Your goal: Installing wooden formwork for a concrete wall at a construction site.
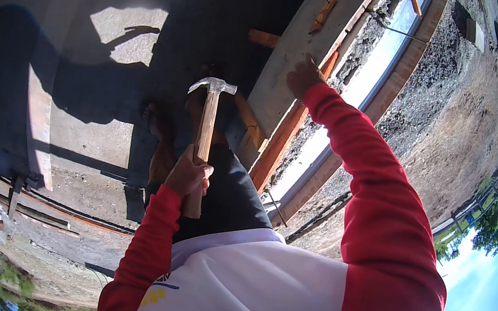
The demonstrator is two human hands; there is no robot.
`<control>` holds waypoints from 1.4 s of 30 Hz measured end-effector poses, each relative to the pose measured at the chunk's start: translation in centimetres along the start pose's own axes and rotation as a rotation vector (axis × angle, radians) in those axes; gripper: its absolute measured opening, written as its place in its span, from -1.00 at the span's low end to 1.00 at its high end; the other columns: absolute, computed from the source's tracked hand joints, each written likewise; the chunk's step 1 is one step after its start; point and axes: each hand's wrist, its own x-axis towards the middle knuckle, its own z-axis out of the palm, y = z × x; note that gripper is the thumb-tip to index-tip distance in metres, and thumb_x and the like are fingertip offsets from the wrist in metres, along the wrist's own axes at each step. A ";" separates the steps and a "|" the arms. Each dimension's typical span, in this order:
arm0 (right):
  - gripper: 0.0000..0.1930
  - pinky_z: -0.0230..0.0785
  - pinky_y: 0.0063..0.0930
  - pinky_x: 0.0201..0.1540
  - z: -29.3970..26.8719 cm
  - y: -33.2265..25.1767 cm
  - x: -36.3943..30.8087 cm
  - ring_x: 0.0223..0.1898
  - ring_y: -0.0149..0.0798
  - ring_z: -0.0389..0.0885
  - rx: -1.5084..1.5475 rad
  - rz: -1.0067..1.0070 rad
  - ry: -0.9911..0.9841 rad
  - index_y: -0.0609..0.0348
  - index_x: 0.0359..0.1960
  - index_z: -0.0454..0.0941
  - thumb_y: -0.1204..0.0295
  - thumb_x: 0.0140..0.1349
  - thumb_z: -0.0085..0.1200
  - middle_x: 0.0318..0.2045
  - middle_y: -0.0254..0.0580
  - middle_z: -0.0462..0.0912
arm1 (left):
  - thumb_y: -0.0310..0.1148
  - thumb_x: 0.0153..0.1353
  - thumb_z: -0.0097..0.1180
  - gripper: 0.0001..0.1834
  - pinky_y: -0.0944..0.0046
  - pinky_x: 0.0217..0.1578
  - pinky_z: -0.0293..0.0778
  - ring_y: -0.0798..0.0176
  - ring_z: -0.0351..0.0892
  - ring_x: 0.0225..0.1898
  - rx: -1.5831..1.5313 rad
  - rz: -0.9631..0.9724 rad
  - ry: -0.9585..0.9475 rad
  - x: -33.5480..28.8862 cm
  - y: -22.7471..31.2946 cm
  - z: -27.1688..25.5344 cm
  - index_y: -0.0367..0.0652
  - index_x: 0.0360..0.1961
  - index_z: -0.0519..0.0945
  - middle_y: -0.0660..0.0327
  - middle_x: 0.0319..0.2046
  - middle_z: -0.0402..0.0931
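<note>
My left hand [187,173] is closed round the wooden handle of a claw hammer [209,117]. Its metal head points up and away from me, above my legs, and the handle's butt sticks out below my fist. Farther off to the right, my right hand [305,78] is at the upper edge of a long reddish wooden board [285,140], with its fingers curled there, partly in shadow. That board runs along a grey panel [285,64]. Short wooden pieces lie near it, one [322,16] on the panel and another [264,38] at its left side.
Right of the board run rough concrete [355,59] and a bright strip [374,71] edged by a brown board [405,72]. Gravel ground [453,122] lies beyond. At left, shadows cross a concrete floor [86,144]; timber lengths [35,210] lie at lower left.
</note>
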 end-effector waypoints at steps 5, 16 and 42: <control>-0.78 -0.34 -0.07 0.05 -1.6 -1.5 -5.7 -0.11 -0.32 0.23 0.383 0.238 0.314 -0.02 -0.36 0.41 0.41 -0.06 -0.26 -0.26 -0.25 0.37 | -0.55 -0.24 -0.09 -0.72 0.37 -0.88 0.29 0.36 0.26 -0.84 0.244 -0.292 0.225 -5.5 1.2 -3.8 -0.18 -0.45 0.14 0.23 -0.75 0.20; -0.65 0.26 -0.33 -0.34 10.5 -10.3 -13.8 -0.33 -0.07 0.38 1.742 1.186 0.423 0.15 -0.35 0.27 0.31 -0.23 0.00 -0.38 -0.07 0.36 | -0.32 -0.23 0.04 -0.60 0.28 -0.75 0.35 0.24 0.39 -0.74 1.461 -0.475 0.132 -10.7 6.0 -7.0 -0.33 -0.41 0.22 0.10 -0.72 0.34; -0.81 0.22 -0.17 -0.51 5.0 -16.8 -27.5 -0.53 0.08 0.35 1.654 1.457 0.373 0.16 -0.45 0.17 0.39 -0.08 -0.15 -0.52 0.03 0.31 | -0.47 -0.26 -0.04 -0.70 0.34 -0.83 0.33 0.33 0.34 -0.77 1.399 -0.287 0.115 -7.2 21.8 2.4 -0.26 -0.43 0.20 0.19 -0.73 0.29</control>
